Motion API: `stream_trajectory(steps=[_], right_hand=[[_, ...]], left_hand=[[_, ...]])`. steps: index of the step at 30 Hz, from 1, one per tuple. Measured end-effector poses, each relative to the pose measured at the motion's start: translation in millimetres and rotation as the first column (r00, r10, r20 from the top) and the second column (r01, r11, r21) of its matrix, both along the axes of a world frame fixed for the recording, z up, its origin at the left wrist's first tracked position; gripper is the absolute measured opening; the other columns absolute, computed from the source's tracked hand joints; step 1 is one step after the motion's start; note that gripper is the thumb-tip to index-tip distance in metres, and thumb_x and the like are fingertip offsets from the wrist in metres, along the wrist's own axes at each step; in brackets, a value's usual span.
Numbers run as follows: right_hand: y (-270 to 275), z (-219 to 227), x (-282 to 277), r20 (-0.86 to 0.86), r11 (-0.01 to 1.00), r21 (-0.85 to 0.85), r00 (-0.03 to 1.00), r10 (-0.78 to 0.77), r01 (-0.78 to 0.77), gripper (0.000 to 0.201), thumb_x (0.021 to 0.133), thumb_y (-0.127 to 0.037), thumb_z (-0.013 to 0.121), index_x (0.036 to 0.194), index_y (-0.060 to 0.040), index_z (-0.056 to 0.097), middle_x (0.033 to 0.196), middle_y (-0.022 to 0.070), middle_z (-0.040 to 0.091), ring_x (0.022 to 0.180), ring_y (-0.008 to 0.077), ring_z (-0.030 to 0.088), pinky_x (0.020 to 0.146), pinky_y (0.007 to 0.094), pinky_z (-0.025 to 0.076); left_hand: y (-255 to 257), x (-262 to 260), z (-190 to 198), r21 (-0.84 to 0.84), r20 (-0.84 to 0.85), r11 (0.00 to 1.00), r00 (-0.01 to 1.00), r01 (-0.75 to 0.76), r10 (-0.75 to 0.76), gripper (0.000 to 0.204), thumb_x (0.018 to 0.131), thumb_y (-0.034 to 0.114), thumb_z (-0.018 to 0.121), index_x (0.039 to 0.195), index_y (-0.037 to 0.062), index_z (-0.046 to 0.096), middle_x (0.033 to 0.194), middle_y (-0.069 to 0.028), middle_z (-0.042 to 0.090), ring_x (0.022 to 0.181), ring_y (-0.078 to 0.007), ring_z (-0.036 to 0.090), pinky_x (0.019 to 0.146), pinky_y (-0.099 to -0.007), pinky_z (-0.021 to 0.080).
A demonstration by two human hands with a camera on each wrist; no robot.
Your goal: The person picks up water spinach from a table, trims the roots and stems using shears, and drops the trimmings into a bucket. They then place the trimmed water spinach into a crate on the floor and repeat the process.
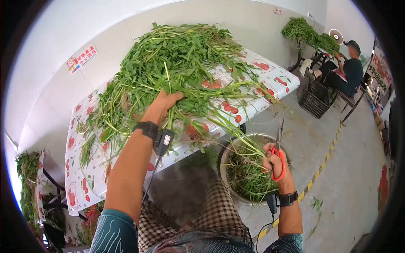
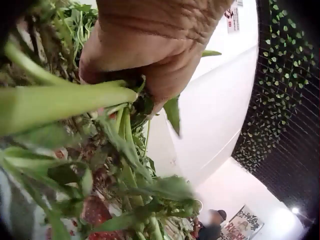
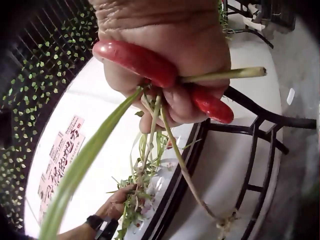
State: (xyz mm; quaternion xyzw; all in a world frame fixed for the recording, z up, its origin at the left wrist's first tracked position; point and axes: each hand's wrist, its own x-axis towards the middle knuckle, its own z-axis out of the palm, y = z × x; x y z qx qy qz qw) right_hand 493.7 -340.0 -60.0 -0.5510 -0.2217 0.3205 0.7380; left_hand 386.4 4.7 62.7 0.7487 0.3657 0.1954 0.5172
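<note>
Long green stems with leaves lie heaped on the table with the cherry-print cover. My left hand grips stems at the front of the heap; in the left wrist view the hand has its fingers curled round green stems. Over the tub, my right hand holds red-handled scissors, blades pointing away, together with several stem ends. The right wrist view shows the hand closed round the red handles and thin stems, one with roots.
A round metal tub of cut greens stands on the floor below the table's right front edge. A seated person works at another table at the back right, beside a black crate. More greens lie at the far left.
</note>
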Motion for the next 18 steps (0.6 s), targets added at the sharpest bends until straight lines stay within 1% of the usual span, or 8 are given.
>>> stream_trajectory(steps=[3,7,9,11,13,15,17,18], right_hand=[[-20.8,-4.0,9.4,-0.052,0.993,0.04,0.993,-0.108,0.11,0.023,0.074,-0.008,0.044,0.097,-0.0045,0.046,0.054,-0.0028,0.035,0.041,0.0075,0.034,0.038,0.0217,0.024],[-78.5,-8.4,38.0,0.023,0.952,0.125,0.959,-0.284,0.279,0.019,0.08,-0.012,0.042,0.098,-0.0066,0.045,0.048,-0.0026,0.033,0.038,0.0076,0.03,0.036,0.0223,0.025],[-120.3,-15.1,51.4,-0.056,0.919,0.137,0.93,-0.364,0.368,0.019,0.082,-0.013,0.042,0.1,-0.0066,0.045,0.049,-0.0026,0.034,0.038,0.0073,0.029,0.035,0.0224,0.026],[-157.8,-32.1,55.3,-0.038,0.837,0.144,0.848,-0.528,0.528,0.022,0.082,-0.014,0.043,0.103,-0.0065,0.044,0.05,-0.0026,0.035,0.038,0.0069,0.029,0.035,0.022,0.025],[-216.0,-75.6,71.5,0.007,0.851,0.162,0.862,-0.507,0.5,0.026,0.082,-0.017,0.044,0.106,-0.0065,0.042,0.051,-0.0026,0.036,0.037,0.0069,0.029,0.034,0.0219,0.026],[-242.6,-94.1,52.7,-0.074,0.608,0.004,0.607,-0.791,0.794,0.025,0.082,-0.02,0.043,0.103,-0.0063,0.045,0.052,-0.0034,0.036,0.037,0.0067,0.029,0.033,0.0217,0.028],[-258.1,-105.9,26.8,0.028,0.371,-0.217,0.385,-0.922,0.903,0.025,0.081,-0.02,0.043,0.102,-0.0068,0.046,0.055,-0.0038,0.039,0.037,0.0072,0.031,0.032,0.022,0.03],[-272.5,-115.6,17.9,0.031,0.423,-0.256,0.444,-0.895,0.869,0.023,0.081,-0.021,0.043,0.1,-0.0083,0.047,0.056,-0.0037,0.039,0.038,0.0071,0.032,0.032,0.0223,0.03]], left_hand=[[72.6,16.5,-46.5,-0.186,0.057,0.982,0.998,0.034,-0.024,0.03,0.08,0.022,0.059,0.103,0.0032,0.059,0.101,-0.0097,0.058,0.087,-0.0226,0.055,0.07,-0.0352,0.049],[60.2,0.7,-26.2,-0.117,0.029,0.993,0.999,0.028,-0.025,0.023,0.082,0.017,0.055,0.097,0.0007,0.06,0.089,-0.0081,0.061,0.078,-0.0199,0.058,0.063,-0.0347,0.053],[56.3,-2.3,-25.2,-0.24,0.125,0.968,0.991,0.068,-0.039,0.021,0.082,0.015,0.055,0.095,-0.0007,0.06,0.087,-0.0089,0.061,0.074,-0.0198,0.058,0.059,-0.0338,0.053],[51.6,-5.4,-25.5,-0.295,0.188,0.952,0.982,0.085,-0.03,0.02,0.082,0.014,0.055,0.093,-0.0019,0.059,0.086,-0.0099,0.06,0.07,-0.0199,0.058,0.057,-0.0332,0.054],[49.1,-5.4,-26.4,-0.285,0.215,0.955,0.977,0.078,-0.015,0.019,0.082,0.013,0.055,0.091,-0.0031,0.058,0.086,-0.0111,0.06,0.068,-0.0204,0.058,0.055,-0.0327,0.054],[50.6,-5.5,-29.7,-0.29,0.249,0.953,0.968,0.084,-0.009,0.018,0.082,0.011,0.055,0.091,-0.0036,0.057,0.085,-0.0116,0.059,0.068,-0.021,0.058,0.054,-0.0326,0.055],[51.7,-4.8,-31.0,-0.295,0.274,0.95,0.962,0.098,-0.014,0.017,0.082,0.01,0.055,0.092,-0.0037,0.055,0.085,-0.0118,0.058,0.068,-0.0214,0.058,0.054,-0.0321,0.055],[51.9,-5.0,-31.3,-0.298,0.281,0.949,0.959,0.106,-0.019,0.017,0.082,0.01,0.054,0.092,-0.0037,0.055,0.085,-0.0118,0.057,0.067,-0.0215,0.058,0.054,-0.0318,0.055]])
